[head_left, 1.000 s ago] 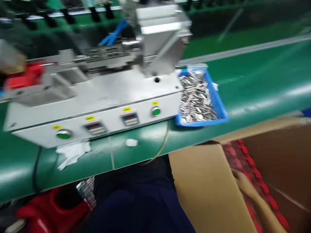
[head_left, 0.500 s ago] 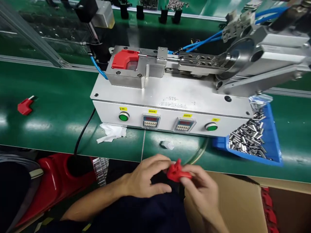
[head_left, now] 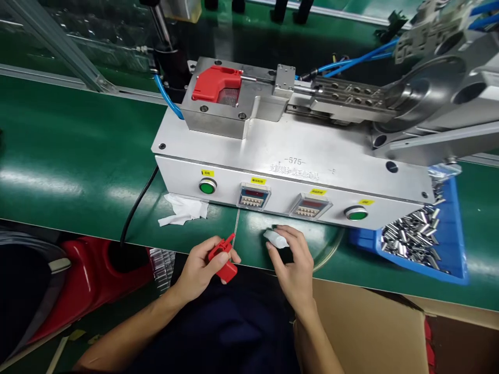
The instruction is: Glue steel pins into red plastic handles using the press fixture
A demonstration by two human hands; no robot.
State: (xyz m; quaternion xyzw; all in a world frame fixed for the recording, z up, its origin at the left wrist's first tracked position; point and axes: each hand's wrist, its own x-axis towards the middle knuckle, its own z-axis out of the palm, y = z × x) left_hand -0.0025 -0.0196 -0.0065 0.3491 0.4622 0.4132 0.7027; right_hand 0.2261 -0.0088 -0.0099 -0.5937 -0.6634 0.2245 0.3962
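Bench work by 2 bare hands, seen from the wearer's side. The left hand (head_left: 198,270) grips a bright red, hollowed plastic part with a narrow prong (head_left: 228,271), pinched between thumb and fingers above the near edge of the green, glossy bench (head_left: 78,171). The right hand (head_left: 296,265), apart from the left, has thumb and fingertips narrowed against both sides of a small, white, crumpled piece (head_left: 276,239); whether this is clear of the bench cannot be told.

Governing relation: the white piece lies right of the red part and slightly farther away, a gap between them. The prong's long axis slants far and right, its tip passing on the far side of the left thumb. The right hand is much the nearer to the white piece. Beyond both, far and left on the silver-grey metal machine (head_left: 268,145), a similar red plastic part (head_left: 212,85) sits in a steel block (head_left: 216,124).
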